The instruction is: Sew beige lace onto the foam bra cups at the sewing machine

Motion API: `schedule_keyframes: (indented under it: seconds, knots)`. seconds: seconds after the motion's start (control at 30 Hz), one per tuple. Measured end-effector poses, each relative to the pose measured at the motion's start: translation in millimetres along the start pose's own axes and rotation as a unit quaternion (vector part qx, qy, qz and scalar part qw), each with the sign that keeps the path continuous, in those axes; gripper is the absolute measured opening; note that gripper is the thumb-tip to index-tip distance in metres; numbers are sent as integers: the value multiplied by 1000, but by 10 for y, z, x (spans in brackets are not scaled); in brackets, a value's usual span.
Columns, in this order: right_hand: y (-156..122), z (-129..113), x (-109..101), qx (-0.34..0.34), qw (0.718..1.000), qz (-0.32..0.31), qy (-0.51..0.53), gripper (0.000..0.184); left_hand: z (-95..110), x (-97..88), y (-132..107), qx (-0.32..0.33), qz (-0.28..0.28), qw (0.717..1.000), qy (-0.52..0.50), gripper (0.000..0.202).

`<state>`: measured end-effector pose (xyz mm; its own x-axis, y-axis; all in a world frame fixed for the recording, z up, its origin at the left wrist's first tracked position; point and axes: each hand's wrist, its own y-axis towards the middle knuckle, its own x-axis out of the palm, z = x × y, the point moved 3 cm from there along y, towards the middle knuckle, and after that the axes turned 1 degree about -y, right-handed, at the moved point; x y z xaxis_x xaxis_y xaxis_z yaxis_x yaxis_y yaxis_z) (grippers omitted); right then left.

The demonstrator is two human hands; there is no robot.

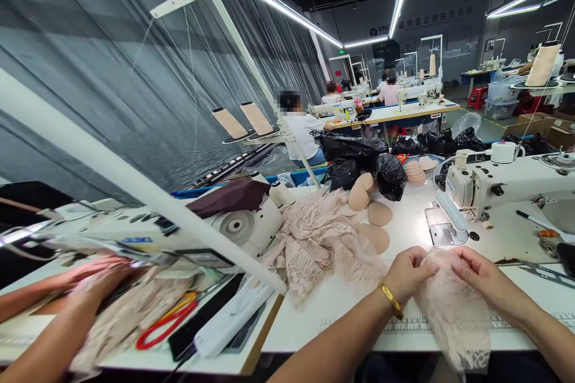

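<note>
"Crowding this table, what sits around the hands?"

"The machine stands straight ahead, filling the right side. A lace heap lies to the left, with round tan pads at its edge and black bags behind."

"Anything else close?"

"A pen lies by the machine's base, and a ruler strip runs along the front edge. A white pole slants across the view on the left. Past it, a co-worker's hands are at another machine, with red scissors nearby."

"And the wearer's own hands?"

"Both reach in from below, side by side, just in front of the needle area. The left hand, with a gold bracelet at its wrist, pinches the lace between thumb and fingers. The right hand pinches the same piece opposite."

"How does the lace look?"

"Pale beige, sheer and creased at the top, more plainly patterned at its lower end. It drapes down between the forearms and over the table's front edge. Whether its top touches the machine, I can't tell."
</note>
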<state>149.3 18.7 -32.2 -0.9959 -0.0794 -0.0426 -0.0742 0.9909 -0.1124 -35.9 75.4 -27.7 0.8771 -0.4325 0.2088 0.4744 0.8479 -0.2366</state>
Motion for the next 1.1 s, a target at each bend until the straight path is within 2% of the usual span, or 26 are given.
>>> schedule_keyframes:
  seconds: [0.27,0.43,0.53,0.57,0.6,0.63,0.7,0.73,0.77,0.8,0.87,0.9,1.0,1.1]
  knots:
    - [-111,71,-65,-28,991,74,-105,52,-11,89,-103,75,42,994,-75,73]
    - [-42,151,-110,-53,973,161,-155,47,-126,5,-71,85,58,994,-19,67]
    - [52,241,-134,-54,979,136,-144,48,-56,-72,-87,73,33,993,84,55]
    - [82,269,-138,-53,982,121,-137,49,14,-95,-97,82,25,983,163,48]
    - [108,290,-141,-50,984,107,-131,49,106,-122,-105,101,28,956,275,43]
    - [129,305,-144,-45,986,96,-127,50,210,-156,-108,123,44,906,403,40]
    - [152,310,-147,-35,989,79,-120,52,413,-256,-90,154,112,774,604,44]
    - [154,299,-144,-30,990,72,-116,52,490,-323,-67,153,146,720,661,44]
    - [150,279,-139,-28,991,68,-112,53,542,-400,-36,141,171,687,692,40]
    - [143,252,-132,-29,992,66,-108,53,568,-481,0,125,184,676,702,32]
    - [125,191,-113,-33,992,67,-103,52,571,-621,65,107,187,675,706,15]
    - [118,164,-102,-34,992,67,-102,52,563,-675,87,105,186,675,707,12]
    - [114,123,-78,-28,994,59,-91,52,593,-763,73,122,200,683,692,18]
    - [121,131,-85,-21,996,59,-66,51,738,-734,-54,168,238,695,657,21]
